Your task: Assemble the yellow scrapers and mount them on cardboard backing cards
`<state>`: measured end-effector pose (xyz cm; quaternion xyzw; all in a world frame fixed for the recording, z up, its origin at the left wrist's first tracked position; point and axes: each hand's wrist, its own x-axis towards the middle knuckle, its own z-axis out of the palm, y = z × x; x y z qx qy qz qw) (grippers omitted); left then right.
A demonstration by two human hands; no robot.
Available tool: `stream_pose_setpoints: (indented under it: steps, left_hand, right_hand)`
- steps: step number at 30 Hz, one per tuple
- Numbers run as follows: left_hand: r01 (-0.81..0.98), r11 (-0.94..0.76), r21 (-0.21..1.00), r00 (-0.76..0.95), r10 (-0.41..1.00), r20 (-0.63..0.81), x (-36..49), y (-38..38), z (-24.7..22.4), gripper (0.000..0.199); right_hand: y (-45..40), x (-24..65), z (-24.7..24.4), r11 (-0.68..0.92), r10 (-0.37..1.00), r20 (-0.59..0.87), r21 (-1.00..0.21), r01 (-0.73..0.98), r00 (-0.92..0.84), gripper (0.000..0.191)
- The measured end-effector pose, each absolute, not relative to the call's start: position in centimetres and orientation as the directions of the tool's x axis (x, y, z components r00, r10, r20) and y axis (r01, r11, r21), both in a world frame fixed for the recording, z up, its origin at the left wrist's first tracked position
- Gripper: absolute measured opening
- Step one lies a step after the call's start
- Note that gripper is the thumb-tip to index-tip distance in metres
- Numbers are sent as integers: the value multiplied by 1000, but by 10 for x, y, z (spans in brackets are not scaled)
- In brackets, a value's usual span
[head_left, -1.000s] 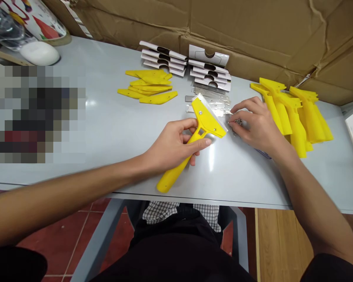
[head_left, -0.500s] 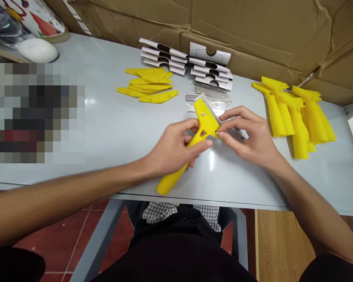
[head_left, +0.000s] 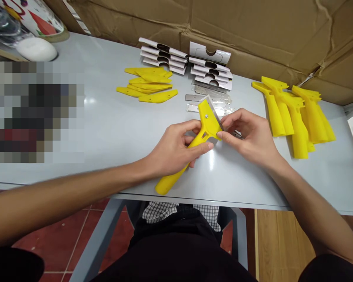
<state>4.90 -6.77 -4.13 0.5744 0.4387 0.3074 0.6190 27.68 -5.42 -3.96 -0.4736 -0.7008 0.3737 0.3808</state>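
Your left hand (head_left: 176, 148) grasps the yellow scraper (head_left: 211, 123) by its neck, above the table (head_left: 114, 133). A blade (head_left: 214, 109) already lines its head, and one screw (head_left: 206, 116) sits in the far end. Your right thumb meets the near corner, fingers curled by the blade edge; whether they pinch a screw, or that end is fastened, you can't tell. Loose handles (head_left: 300, 129), yellow plates (head_left: 158, 96) and spare blades (head_left: 194, 98) lie unassembled.
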Motion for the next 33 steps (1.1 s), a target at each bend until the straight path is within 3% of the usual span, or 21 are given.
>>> stream_pose_setpoints:
  steps: [5,11,13,16,18,20,23,25,33]
  left_hand:
    - [111,169,979,445,873,-201,49,-69,-41,24]
    - [159,174,972,458,859,-229,48,-66,-37,21]
    - [203,160,966,437,868,-235,45,-62,-36,34]
    - [293,19,956,368,921,-131,38,-56,-34,71]
    - [400,-189,897,359,932,36,33,-57,-34,79]
    - [512,-407,757,420,887,193,29,-62,-34,69]
    - [609,-598,521,538,794,283,27,-73,-35,57]
    - [647,-622,441,562,780,276,28,-78,-37,54]
    - [665,-655,357,604,754,258,26,-80,-43,54]
  right_hand:
    - [-54,275,-36,128,973,64,-949,290,-220,44]
    - [-51,279,-33,40,974,-7,-979,199,-228,48]
    - [-51,280,-33,8,973,-30,-986,166,-229,47]
    - [-52,282,-35,-16,976,-41,-993,118,-214,46]
    - [-53,282,-36,-23,980,-41,-995,92,-197,45]
    - [-54,282,-37,-36,982,-50,-996,79,-181,44]
    - [-55,282,-37,-54,982,-66,-996,72,-177,44]
    - [-55,281,-36,-55,980,-66,-997,60,-187,44]
    - [-58,278,-33,-13,978,-31,-996,85,-207,48]
